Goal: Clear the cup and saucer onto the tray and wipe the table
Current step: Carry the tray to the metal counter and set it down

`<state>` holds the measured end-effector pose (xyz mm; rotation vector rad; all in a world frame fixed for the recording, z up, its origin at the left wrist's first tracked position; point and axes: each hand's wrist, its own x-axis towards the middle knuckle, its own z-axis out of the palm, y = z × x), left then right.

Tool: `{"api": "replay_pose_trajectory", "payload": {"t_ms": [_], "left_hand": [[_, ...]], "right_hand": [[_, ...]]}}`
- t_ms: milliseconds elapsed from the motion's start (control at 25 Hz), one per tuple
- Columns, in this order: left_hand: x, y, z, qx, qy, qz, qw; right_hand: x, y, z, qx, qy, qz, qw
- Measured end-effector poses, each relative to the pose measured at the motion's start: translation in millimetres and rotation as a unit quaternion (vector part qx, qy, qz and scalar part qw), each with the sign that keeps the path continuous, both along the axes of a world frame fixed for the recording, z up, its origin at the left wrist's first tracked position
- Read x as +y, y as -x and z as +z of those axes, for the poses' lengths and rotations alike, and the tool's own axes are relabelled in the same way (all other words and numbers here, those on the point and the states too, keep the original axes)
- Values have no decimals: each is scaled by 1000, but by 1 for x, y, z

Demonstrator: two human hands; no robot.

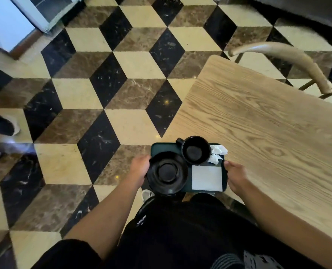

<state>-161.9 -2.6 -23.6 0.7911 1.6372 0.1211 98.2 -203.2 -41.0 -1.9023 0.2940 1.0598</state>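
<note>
As we hold the dark green tray point(162, 148) in front of our body, our left hand point(140, 169) grips its left edge and our right hand point(236, 176) grips its right edge, fingers curled around the rim on both sides. We see the black saucer point(167, 172) lying on the tray's left half, its rim reaching past the tray's edge against our left hand. We see the black cup point(195, 150) upright at the far side, just beside the saucer, its handle pointing left. A crumpled white tissue point(218, 153) lies at the tray's far right corner, next to the cup, and a flat white napkin point(206, 178) covers the near right part. A light wooden table point(268, 123) stretches to our right above the cube-patterned marble floor point(103, 94), with a curved wooden chair point(289, 57) at its far side.
</note>
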Motion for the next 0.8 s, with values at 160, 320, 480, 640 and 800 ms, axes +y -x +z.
{"api": "replay_pose_trajectory", "payload": {"t_ms": [160,320,480,640,800], "left_hand": [[38,70,-6,-10,8,24,1000],[74,137,-5,-8,-1,68,998],[104,183,-6,1,-8,106,994],[141,207,-9,14,-4,135,991],[191,210,-12,12,0,150,989]], "right_hand": [[55,59,-6,-9,2,3,1000],[114,116,-8,8,-3,47,999],[167,147,-11,22,3,76,997],[224,164,-16,27,5,101,994],[282,166,-24,35,3,111,993]]}}
